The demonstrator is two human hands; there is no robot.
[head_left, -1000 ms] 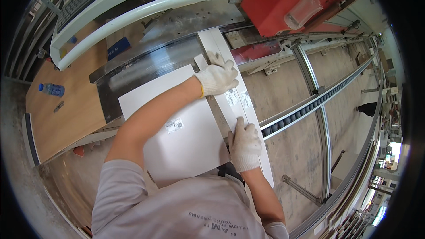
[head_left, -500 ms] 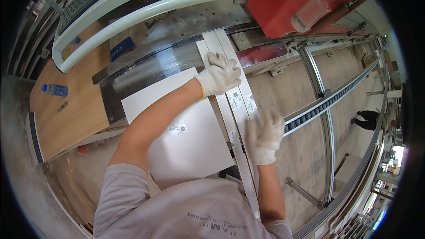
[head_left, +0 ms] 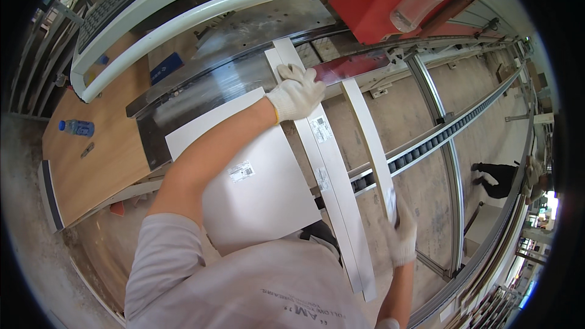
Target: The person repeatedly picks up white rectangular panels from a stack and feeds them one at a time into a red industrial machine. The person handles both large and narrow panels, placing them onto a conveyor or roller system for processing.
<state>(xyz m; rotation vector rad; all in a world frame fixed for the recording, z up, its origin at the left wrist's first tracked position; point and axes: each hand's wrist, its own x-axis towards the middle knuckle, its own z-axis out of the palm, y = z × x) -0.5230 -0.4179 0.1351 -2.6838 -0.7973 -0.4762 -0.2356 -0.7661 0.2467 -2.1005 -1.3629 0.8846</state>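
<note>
My left hand, in a white knitted glove, grips a pair of long narrow white panel strips lying side by side, its fingers curled over them. Labels are stuck on the nearer strip. My right hand, gloved too and smeared by motion, is closed round the near end of a separate white panel strip. That strip reaches away to the right of the pair, over the roller rail. Left of the pair lies a wide white panel with a label, partly under my left forearm.
A red machine stands at the far side beside a metal bed. On the wooden table at left are a blue bottle and a small cutter. The roller rail runs off right. Another person is at far right.
My right hand has drawn one strip away from the others, to the right and toward me. My left hand has shifted slightly to the left, still on the remaining pair.
</note>
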